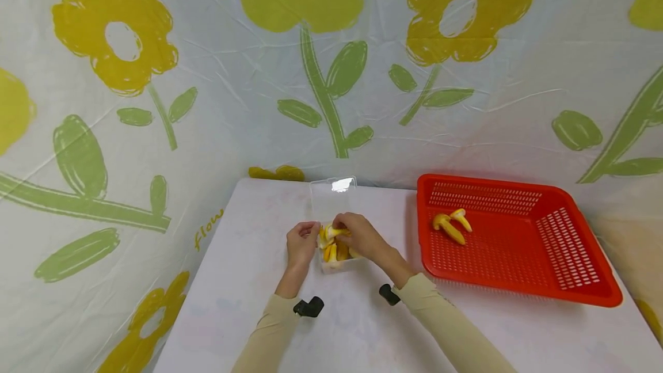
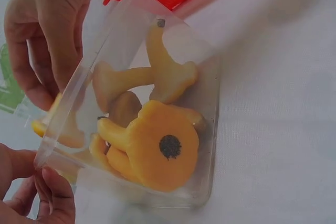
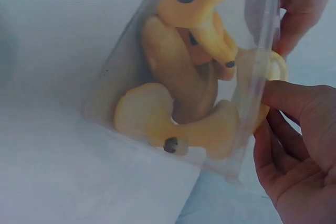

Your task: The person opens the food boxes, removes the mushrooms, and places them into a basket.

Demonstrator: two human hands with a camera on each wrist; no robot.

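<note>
A clear plastic box (image 1: 339,267) stands on the table, holding several yellow toy mushrooms (image 2: 163,150), some with dark round spots at cap or stem end. At its left rim, my left hand (image 1: 301,244) pinches the edge between thumb and fingers, as the left wrist view shows. My right hand (image 1: 362,238) reaches over the opening from the right and pinches a yellow mushroom (image 1: 338,232) by its stem, its pale underside showing. That mushroom overlaps the rim in both wrist views. Behind the box, its clear lid (image 1: 326,200) stands raised.
To the right sits a red perforated plastic basket (image 1: 518,289) with two mushrooms (image 1: 449,228) lying inside at its left. A flower-printed cloth (image 1: 217,73) hangs behind the table (image 1: 223,309). Black wrist devices (image 1: 309,307) are on both forearms.
</note>
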